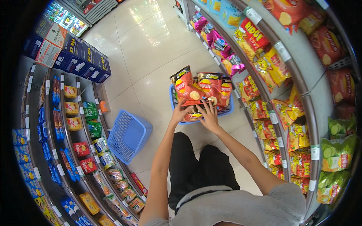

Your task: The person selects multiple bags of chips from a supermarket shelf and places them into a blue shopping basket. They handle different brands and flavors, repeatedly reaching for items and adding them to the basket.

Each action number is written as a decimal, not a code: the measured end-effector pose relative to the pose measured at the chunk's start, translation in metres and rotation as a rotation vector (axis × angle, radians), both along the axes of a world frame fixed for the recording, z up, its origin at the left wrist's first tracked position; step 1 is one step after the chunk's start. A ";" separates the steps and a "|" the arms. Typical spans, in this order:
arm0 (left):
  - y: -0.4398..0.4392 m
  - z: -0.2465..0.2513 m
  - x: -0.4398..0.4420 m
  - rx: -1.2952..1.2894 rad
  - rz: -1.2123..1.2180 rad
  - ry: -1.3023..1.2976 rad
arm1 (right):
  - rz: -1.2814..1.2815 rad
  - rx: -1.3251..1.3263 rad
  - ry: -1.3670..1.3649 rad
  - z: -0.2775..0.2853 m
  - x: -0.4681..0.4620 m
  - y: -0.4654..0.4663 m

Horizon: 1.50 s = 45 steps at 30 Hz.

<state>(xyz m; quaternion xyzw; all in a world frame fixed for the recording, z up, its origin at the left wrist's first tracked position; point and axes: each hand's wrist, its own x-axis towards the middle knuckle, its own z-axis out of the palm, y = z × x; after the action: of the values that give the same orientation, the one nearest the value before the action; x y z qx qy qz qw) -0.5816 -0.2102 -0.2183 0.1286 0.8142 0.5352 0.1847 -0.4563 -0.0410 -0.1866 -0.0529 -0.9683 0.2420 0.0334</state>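
Observation:
A blue plastic shopping basket stands on the floor just beyond my knees, filled with red bags of Lay's potato chips. Two of the bags, an upright one on the left and one in the middle, rise above the rim. My left hand grips the left end of the nearest chip bag, which lies across the basket's near side. Over that bag's right part, my right hand rests with its fingers spread. The undersides of both hands are hidden.
Another blue basket, with nothing visible inside, stands at left on the tiled floor. Snack shelves curve close along my right; biscuit and bread shelves line the left. Stacked drink cartons stand at the far left.

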 end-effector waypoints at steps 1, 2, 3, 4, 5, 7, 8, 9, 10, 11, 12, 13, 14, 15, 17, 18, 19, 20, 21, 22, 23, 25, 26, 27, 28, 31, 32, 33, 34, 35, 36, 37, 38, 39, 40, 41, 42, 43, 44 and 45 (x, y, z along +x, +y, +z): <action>-0.005 0.000 0.000 0.224 0.064 -0.147 | -0.051 -0.013 0.049 -0.008 0.000 -0.004; -0.019 0.003 -0.004 0.194 0.172 -0.223 | -0.106 -0.013 0.069 -0.017 -0.002 -0.006; -0.041 -0.016 -0.003 0.056 0.204 -0.223 | -0.118 0.004 0.075 -0.017 -0.002 -0.010; -0.060 -0.039 -0.007 -0.078 0.231 -0.208 | -0.151 -0.054 0.128 -0.018 -0.002 -0.013; -0.079 -0.062 -0.008 -0.213 0.254 -0.191 | -0.187 -0.111 0.182 -0.018 -0.002 -0.018; -0.084 -0.081 -0.007 -0.342 0.140 -0.167 | -0.250 -0.131 0.323 -0.030 0.005 -0.020; -0.088 -0.098 -0.008 -0.319 0.137 -0.130 | -0.308 -0.132 0.378 -0.041 0.007 -0.024; -0.088 -0.116 -0.005 -0.292 0.130 -0.102 | -0.368 -0.126 0.425 -0.048 0.012 -0.029; -0.084 -0.133 -0.005 -0.188 0.153 -0.083 | -0.404 -0.114 0.436 -0.053 0.015 -0.033; -0.081 -0.150 -0.004 -0.084 0.177 -0.067 | -0.490 -0.176 0.453 -0.059 0.018 -0.041; -0.078 -0.168 0.000 0.024 0.210 -0.061 | -0.567 -0.236 0.466 -0.060 0.022 -0.050; -0.072 -0.172 0.001 0.130 0.178 -0.111 | -0.654 -0.295 0.486 -0.066 0.026 -0.059; -0.068 -0.176 0.003 0.234 0.149 -0.163 | -0.764 -0.335 0.455 -0.082 0.033 -0.067; -0.064 -0.177 -0.001 0.339 0.111 -0.212 | -0.863 -0.365 0.425 -0.103 0.036 -0.079; -0.064 -0.186 -0.006 0.351 0.107 -0.079 | -1.051 -0.419 0.367 -0.153 0.042 -0.095; -0.061 -0.181 -0.007 0.359 0.092 -0.062 | -1.066 -0.732 0.374 -0.176 0.041 -0.100; -0.060 -0.176 -0.006 0.364 0.078 -0.045 | -1.059 -1.049 0.385 -0.193 0.036 -0.110; -0.061 -0.178 -0.007 0.350 0.081 -0.038 | -1.014 -1.364 0.402 -0.200 0.027 -0.116; -0.062 -0.182 -0.014 0.352 0.049 -0.008 | -0.990 -1.414 0.384 -0.192 0.014 -0.118; -0.068 -0.186 -0.020 0.347 0.034 0.018 | -0.959 -1.467 0.347 -0.173 0.002 -0.123; -0.077 -0.188 -0.024 0.335 0.011 0.043 | -0.936 -1.525 0.310 -0.162 -0.003 -0.126; -0.087 -0.195 -0.033 0.349 0.080 0.060 | -0.832 -1.401 0.141 -0.168 -0.006 -0.119; -0.090 -0.191 -0.038 0.347 0.119 0.091 | -0.785 -1.338 0.058 -0.175 -0.009 -0.118; -0.097 -0.186 -0.050 0.346 0.157 0.122 | -0.823 -1.343 0.006 -0.179 -0.022 -0.127; -0.106 -0.186 -0.062 0.359 0.162 0.043 | -0.848 -1.343 -0.049 -0.181 -0.040 -0.132; -0.120 -0.185 -0.092 0.346 0.309 0.162 | -0.803 -1.315 -0.165 -0.188 -0.094 -0.135; -0.118 -0.182 -0.102 0.335 0.359 0.225 | -0.785 -1.282 -0.159 -0.195 -0.112 -0.134; -0.112 -0.171 -0.105 0.318 0.401 0.279 | -0.782 -1.254 -0.154 -0.203 -0.125 -0.128; -0.111 -0.168 -0.111 0.302 0.459 0.332 | -0.769 -1.225 -0.186 -0.201 -0.142 -0.124; -0.108 -0.165 -0.118 0.237 0.466 0.361 | -0.762 -1.197 -0.216 -0.198 -0.159 -0.119; -0.107 -0.167 -0.126 0.170 0.477 0.393 | -0.739 -1.180 -0.233 -0.191 -0.174 -0.112; -0.108 -0.165 -0.138 0.104 0.480 0.430 | -0.712 -1.164 -0.250 -0.182 -0.191 -0.107; -0.104 -0.164 -0.143 0.102 0.450 0.427 | -0.678 -1.158 -0.252 -0.172 -0.203 -0.099; -0.095 -0.159 -0.144 0.107 0.426 0.436 | -0.701 -1.005 -0.240 -0.178 -0.209 -0.087; -0.089 -0.158 -0.144 0.111 0.435 0.446 | -0.708 -0.846 -0.244 -0.175 -0.221 -0.079; -0.082 -0.158 -0.143 0.117 0.439 0.452 | -0.743 -0.796 -0.291 -0.173 -0.223 -0.075; -0.073 -0.159 -0.145 0.103 0.458 0.434 | -0.779 -0.744 -0.338 -0.162 -0.228 -0.067; -0.066 -0.157 -0.146 0.089 0.479 0.422 | -0.739 -0.605 -0.408 -0.156 -0.229 -0.058; -0.059 -0.155 -0.147 0.031 0.494 0.468 | -0.697 -0.477 -0.479 -0.150 -0.228 -0.048; -0.057 -0.154 -0.154 -0.029 0.519 0.463 | -0.565 -0.340 -0.546 -0.131 -0.229 -0.042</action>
<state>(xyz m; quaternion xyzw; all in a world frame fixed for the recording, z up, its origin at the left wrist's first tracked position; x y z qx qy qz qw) -0.7356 -0.2673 -0.3720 0.0326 0.8476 0.5093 -0.1452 -0.6853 -0.0834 -0.3172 -0.3831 -0.8353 0.3566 -0.1683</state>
